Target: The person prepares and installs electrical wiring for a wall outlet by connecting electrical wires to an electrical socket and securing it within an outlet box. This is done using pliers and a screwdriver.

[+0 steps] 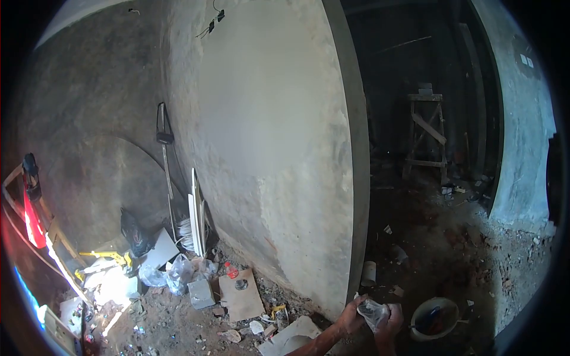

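Note:
Both hands are low in the head view, in front of the end of the plastered wall (285, 136). A crumpled, clear plastic bag (374, 312) is held between them. My left hand (350, 317) grips the bag's left side, its fingers closed. On the other side, my right hand (389, 320) has its fingers wrapped round the plastic. What the bag contains, if anything, I cannot make out. Just right of my right hand stands a pale bucket (414, 333) with dark and blue things in it.
A white cylinder (369, 273) stands by the wall's end. Boards (242, 296), plastic bags (180, 274) and a yellow tool (107, 256) litter the dirt floor at left. A wooden trestle (426, 133) stands in the dark room behind. White strips (195, 216) lean in the corner.

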### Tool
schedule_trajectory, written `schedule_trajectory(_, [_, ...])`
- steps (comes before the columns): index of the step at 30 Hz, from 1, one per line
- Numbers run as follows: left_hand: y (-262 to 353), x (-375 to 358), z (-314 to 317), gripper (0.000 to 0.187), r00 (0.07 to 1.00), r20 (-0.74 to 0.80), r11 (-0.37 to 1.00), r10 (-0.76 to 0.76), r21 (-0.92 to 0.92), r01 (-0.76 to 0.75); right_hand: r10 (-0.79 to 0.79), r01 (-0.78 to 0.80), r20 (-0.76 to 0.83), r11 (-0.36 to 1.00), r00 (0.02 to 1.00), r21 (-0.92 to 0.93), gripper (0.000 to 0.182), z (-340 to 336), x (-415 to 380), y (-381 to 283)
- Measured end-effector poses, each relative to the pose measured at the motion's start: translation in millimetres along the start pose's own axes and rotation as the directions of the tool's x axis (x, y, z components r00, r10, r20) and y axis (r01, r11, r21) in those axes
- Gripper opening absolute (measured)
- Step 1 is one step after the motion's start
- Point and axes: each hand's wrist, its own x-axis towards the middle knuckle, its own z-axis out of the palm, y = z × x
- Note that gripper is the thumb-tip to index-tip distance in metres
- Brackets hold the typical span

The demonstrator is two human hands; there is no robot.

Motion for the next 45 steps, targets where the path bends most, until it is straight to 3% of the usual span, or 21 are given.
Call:
schedule_trajectory(1, [-1, -1, 1, 0.030, 0.999, -0.022, 0.999, 0.038, -0.014, -0.038, 0.004, -0.004, 0.006, 1.000, 1.000, 0.000, 0.020, 1, -5, 9])
schedule_trajectory(3, [-2, -10, 12, 0.030, 0.992, -0.094, 0.996, 0.085, 0.037, -0.082, 0.392, -0.402, 0.091, 0.892, 0.916, 0.206, 0.031, 4, -16, 34])
schedule_trajectory(6, [4, -17, 17, 0.029, 0.976, -0.180, 0.979, 0.119, 0.184, -0.086, 0.456, -0.476, 0.137, 0.845, 0.879, 0.242, 0.031, 6, -16, 48])
schedule_trajectory(9, [5, -4, -3, 0.031, 0.968, -0.157, 0.965, 0.196, 0.207, -0.162, 0.293, -0.316, 0.141, 0.932, 0.946, 0.178, 0.023, -2, -9, 6])
schedule_trajectory(11, [8, -9, -1, 0.030, 0.930, -0.161, 0.871, 0.329, 0.433, -0.233, 0.204, -0.234, 0.211, 0.964, 0.956, 0.127, 0.021, -8, -13, 8])
schedule_trajectory(13, [13, -15, 9, 0.030, 0.925, -0.167, 0.872, 0.342, 0.424, -0.246, 0.495, -0.583, 0.327, 0.763, 0.805, 0.279, 0.020, -10, -22, 25])
schedule_trajectory(16, [19, -24, 18, 0.034, 0.927, -0.179, 0.896, 0.330, 0.369, -0.248, 0.594, -0.631, 0.213, 0.723, 0.775, 0.281, 0.018, -19, -24, 44])
schedule_trajectory(18, [10, -13, -7, 0.035, 0.961, -0.082, 0.925, 0.264, 0.302, -0.228, 0.561, -0.549, 0.034, 0.793, 0.827, 0.262, 0.019, -2, -39, 72])
schedule_trajectory(20, [6, -19, 7, 0.032, 0.938, -0.102, 0.932, 0.332, 0.189, -0.309, 0.282, -0.275, 0.049, 0.955, 0.958, -0.106, 0.022, -16, -31, 46])
schedule_trajectory(21, [9, -22, 12, 0.033, 0.932, -0.011, 0.921, 0.361, 0.162, -0.355, 0.458, -0.462, 0.058, 0.880, 0.887, 0.109, 0.023, -10, -33, 54])
schedule_trajectory(22, [16, -22, 21, 0.034, 0.958, -0.045, 0.954, 0.282, 0.118, -0.276, 0.665, -0.673, 0.139, 0.684, 0.734, 0.283, 0.017, -17, -16, 17])
schedule_trajectory(24, [12, -15, 17, 0.035, 0.978, -0.114, 0.983, 0.176, 0.066, -0.170, 0.531, -0.531, 0.032, 0.838, 0.847, 0.123, 0.016, -19, -20, 41])
schedule_trajectory(27, [5, -16, 23, 0.038, 0.993, -0.015, 0.988, 0.117, 0.104, -0.114, 0.460, -0.459, -0.050, 0.888, 0.886, 0.035, 0.020, -32, 1, 9])
schedule_trajectory(29, [6, -15, 26, 0.039, 0.989, -0.036, 0.981, 0.141, 0.137, -0.135, -0.038, 0.040, 0.019, 0.991, 0.999, -0.126, 0.024, -39, 11, -2])
schedule_trajectory(30, [8, -16, 28, 0.036, 0.987, -0.047, 0.982, 0.154, 0.119, -0.147, -0.038, 0.040, 0.019, 0.990, 0.999, -0.136, 0.024, -41, 10, 0])
schedule_trajectory(32, [6, -24, 32, 0.032, 0.984, -0.078, 0.984, 0.159, 0.094, -0.152, -0.012, 0.031, 0.308, 0.998, 0.951, -0.057, 0.028, -43, -1, 4])
schedule_trajectory(33, [11, -27, 43, 0.034, 0.994, -0.009, 0.986, 0.110, 0.123, -0.108, 0.092, -0.072, 0.375, 0.995, 0.923, -0.066, 0.022, -44, -2, 6])
schedule_trajectory(35, [12, -36, 51, 0.037, 0.998, 0.050, 0.984, 0.048, 0.170, -0.056, 0.151, -0.100, 0.382, 0.984, 0.912, -0.151, 0.014, -44, -6, 8])
schedule_trajectory(38, [3, -30, 43, 0.045, 0.998, 0.062, 0.987, -0.009, 0.162, -0.001, 0.120, -0.109, 0.187, 0.992, 0.975, -0.066, 0.012, -40, 0, -1])
schedule_trajectory(42, [1, -34, 57, 0.047, 0.998, 0.063, 0.989, 0.020, 0.147, -0.029, 0.035, -0.028, 0.068, 0.995, 0.997, -0.097, 0.010, -41, 13, -13])
schedule_trajectory(45, [3, -36, 65, 0.048, 0.992, 0.087, 0.972, 0.094, 0.208, -0.111, 0.096, -0.092, 0.048, 0.993, 0.994, -0.074, 0.006, -42, 18, -14])
